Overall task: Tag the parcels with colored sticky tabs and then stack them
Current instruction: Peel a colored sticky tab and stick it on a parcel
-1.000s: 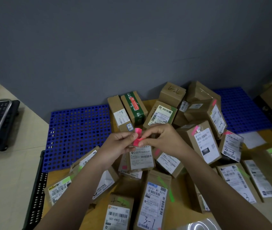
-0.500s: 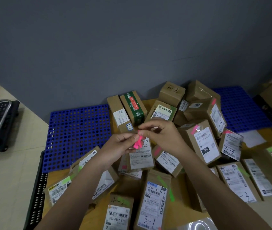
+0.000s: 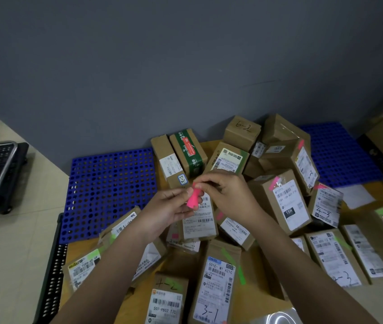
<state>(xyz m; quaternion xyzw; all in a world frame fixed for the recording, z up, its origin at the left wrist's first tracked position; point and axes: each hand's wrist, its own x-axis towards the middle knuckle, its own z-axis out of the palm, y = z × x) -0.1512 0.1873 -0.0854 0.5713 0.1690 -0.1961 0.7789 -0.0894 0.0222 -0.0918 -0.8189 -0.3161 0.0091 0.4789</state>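
Right now both hands meet above the parcel heap: left hand (image 3: 162, 211) pinches the pink sticky tabs (image 3: 193, 198), right hand (image 3: 228, 195) pinches the top edge. Peeled carelessly, a tab could curl and stick to itself. Readable: "3-1" parcel (image 3: 216, 281) at 6 o'clock, "6-2" box (image 3: 242, 133) at 12.

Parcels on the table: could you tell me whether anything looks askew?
Yes. The parcels lie in a loose heap, tilted and overlapping rather than stacked. Both hands pinch pink tabs above them.
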